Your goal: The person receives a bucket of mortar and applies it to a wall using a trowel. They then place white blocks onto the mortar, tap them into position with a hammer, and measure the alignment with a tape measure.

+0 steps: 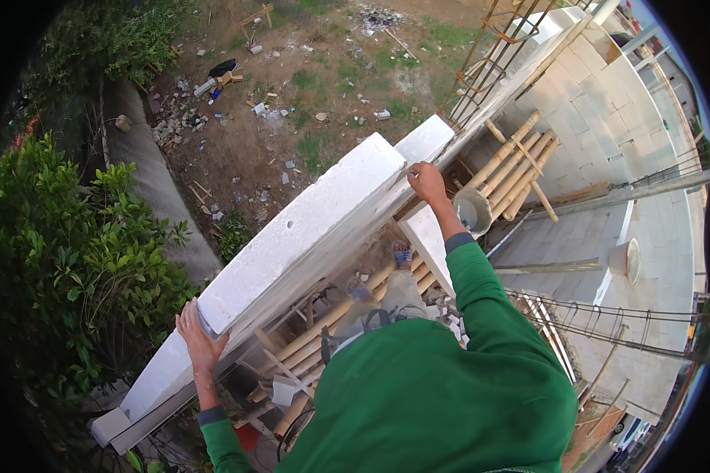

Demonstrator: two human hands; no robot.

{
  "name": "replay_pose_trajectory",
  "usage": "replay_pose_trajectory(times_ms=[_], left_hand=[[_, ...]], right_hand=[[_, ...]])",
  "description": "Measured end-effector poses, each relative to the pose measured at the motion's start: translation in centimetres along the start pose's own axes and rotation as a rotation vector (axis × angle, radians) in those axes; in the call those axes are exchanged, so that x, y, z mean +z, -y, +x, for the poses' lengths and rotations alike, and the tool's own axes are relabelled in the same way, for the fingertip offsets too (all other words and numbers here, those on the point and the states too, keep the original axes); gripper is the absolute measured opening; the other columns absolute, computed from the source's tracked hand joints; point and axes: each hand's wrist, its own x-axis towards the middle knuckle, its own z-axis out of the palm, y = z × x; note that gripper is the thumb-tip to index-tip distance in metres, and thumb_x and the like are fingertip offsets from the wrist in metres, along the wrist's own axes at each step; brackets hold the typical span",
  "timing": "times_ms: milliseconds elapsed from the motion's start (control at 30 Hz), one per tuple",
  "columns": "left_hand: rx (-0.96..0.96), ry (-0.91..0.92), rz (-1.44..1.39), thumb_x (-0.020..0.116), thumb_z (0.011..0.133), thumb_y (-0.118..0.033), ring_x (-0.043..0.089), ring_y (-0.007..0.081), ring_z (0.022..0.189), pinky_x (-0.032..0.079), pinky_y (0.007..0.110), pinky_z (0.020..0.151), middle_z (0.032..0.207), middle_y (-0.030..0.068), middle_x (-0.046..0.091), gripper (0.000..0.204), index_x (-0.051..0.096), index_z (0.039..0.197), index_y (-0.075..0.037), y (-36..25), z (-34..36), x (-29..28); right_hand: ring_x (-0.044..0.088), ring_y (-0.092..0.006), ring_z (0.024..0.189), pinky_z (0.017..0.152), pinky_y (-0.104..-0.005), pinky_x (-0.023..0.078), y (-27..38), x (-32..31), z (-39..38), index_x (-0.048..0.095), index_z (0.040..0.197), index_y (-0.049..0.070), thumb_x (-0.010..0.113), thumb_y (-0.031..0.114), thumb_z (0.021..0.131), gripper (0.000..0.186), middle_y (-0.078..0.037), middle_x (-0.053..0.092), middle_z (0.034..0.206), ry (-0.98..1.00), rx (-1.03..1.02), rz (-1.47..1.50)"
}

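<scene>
A long white wall block (pixel 308 225) lies along the top of the wall. My left hand (pixel 203 337) rests against its near-left end, fingers stretched out flat over the corner, where a grey shaded face shows under the palm. Past that hand, more white blockwork (pixel 159 374) carries on along the wall. My right hand (pixel 429 186) is beside the block's far end, next to a second white block (pixel 426 139). Its fingers are curled together in a pinch, and what they hold, if anything, is too small to make out.
Bamboo poles (pixel 323 319) form a platform under my feet. A bucket (pixel 472 210) stands by a bamboo rack (pixel 521 165) on the right. Steel rebar (pixel 493 55) rises at the far end. Beyond the wall lie a drop to littered ground (pixel 292 102) and leafy bushes (pixel 87 252).
</scene>
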Motion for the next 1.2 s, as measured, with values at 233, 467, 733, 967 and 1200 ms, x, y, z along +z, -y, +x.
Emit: replay_pose_trajectory(times_ms=[233,467,733,967,1200], left_hand=[[0.012,-0.002,-0.006,0.093,0.061,-0.027,0.039,0.0378,0.151,0.017,0.058,0.131,0.157,0.0179,0.047,0.117,0.035,0.161,-0.004,-0.3,0.0,-0.1],[-0.011,0.03,0.013,0.093,0.06,-0.027,0.036,0.0382,0.153,0.016,0.058,0.131,0.162,0.0186,0.043,0.121,0.032,0.162,-0.002,0.4,-0.6,0.1],[0.02,-0.01,0.011,0.093,0.062,-0.03,0.037,0.039,0.152,0.015,0.058,0.131,0.158,0.0193,0.046,0.118,0.034,0.161,-0.002,0.6,-0.4,0.4],[0.008,0.123,-0.052,0.089,0.068,-0.031,0.033,0.04,0.153,0.013,0.054,0.131,0.16,0.0205,0.045,0.114,0.033,0.163,-0.002,-0.6,0.0,-0.9],[-0.141,0.078,-0.552,0.057,0.108,-0.04,0.041,0.0389,0.151,0.027,0.049,0.127,0.159,0.0244,0.047,0.066,0.047,0.157,0.004,-2.7,4.4,-0.9]], right_hand=[[0.071,-0.039,0.11,0.095,-0.0485,0.056,0.8,-4.7,-3.0,0.082,0.106,0.008,0.078,0.019,0.087,0.022,-0.018,0.076,0.116,-0.132,0.032,-0.024],[0.063,-0.0344,0.115,0.096,-0.048,0.054,10.8,-10.9,-3.6,0.074,0.113,0.008,0.084,0.012,0.079,0.036,-0.012,0.065,0.107,-0.206,-0.164,0.04],[0.059,-0.0297,0.114,0.092,-0.043,0.052,9.5,-12.6,-0.3,0.08,0.113,0.012,0.065,-0.002,0.083,0.036,-0.011,0.062,0.112,-0.251,-0.327,-0.36],[0.059,-0.0397,0.107,0.089,-0.0505,0.049,6.2,-14.3,-6.0,0.068,0.112,0.004,0.069,0.001,0.088,0.025,-0.018,0.064,0.114,-0.507,-0.145,-0.001],[0.072,-0.043,0.09,0.091,-0.0512,0.056,-11.2,-0.2,-22.3,0.077,0.106,0.002,0.072,0.014,0.092,0.019,-0.02,0.073,0.09,-0.537,0.587,0.037]])
